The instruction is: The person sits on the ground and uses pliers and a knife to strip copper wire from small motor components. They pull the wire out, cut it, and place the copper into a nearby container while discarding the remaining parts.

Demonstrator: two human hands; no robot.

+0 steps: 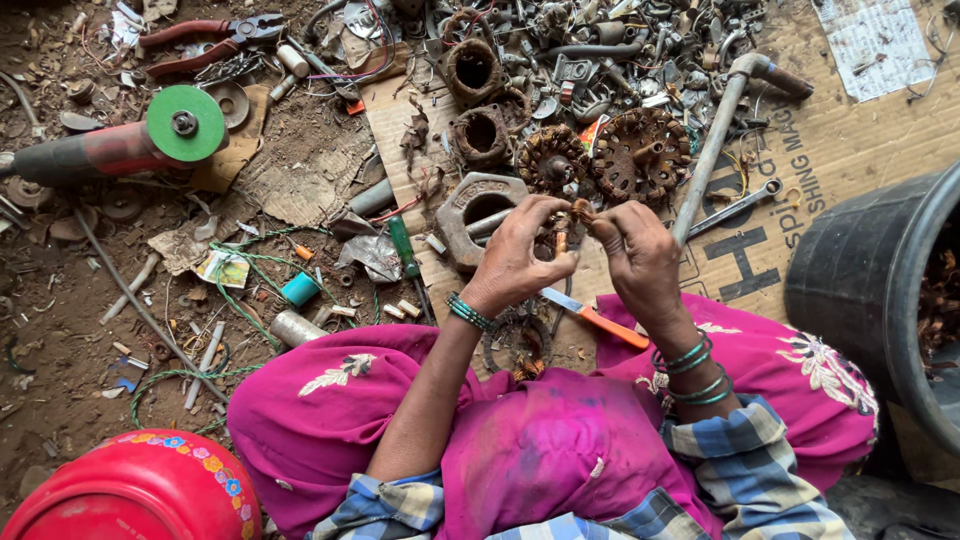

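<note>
Nearest, at 6 o'clock, lie the lap in magenta cloth (560,450) and checked sleeves. At 7 o'clock sits a glossy red plastic pot (140,495) with a painted flower band.

Just above the lap, both hands meet at the centre. The left hand (515,255) has its fingers curled closed around a small rusty coil piece (562,238), mostly hidden by the fingers. The right hand (640,255) pinches its thumb and forefinger shut on a tuft of copper wire (582,212) at the top of that piece. The piece is held in the air, between the hands and over the cardboard (800,150). To do this well, I judge, the left hand should hold the core steady while the right draws the strands straight out, a few at a time, so they do not snap. Teal bangles ring both wrists.

Under the hands, at 6 o'clock of them, lies a knife (600,318) with an orange handle and flat blade. At 3 o'clock stands a black, ribbed rubber tub (860,280).

Beyond, at 12 o'clock, are round, brown, toothed motor cores (640,155), a grey metal pipe (712,150) and a heap of dull steel scrap. At 10 o'clock, on the dirt, lie a grinder (110,145) with a green disc and red-handled cutters (205,42).
</note>
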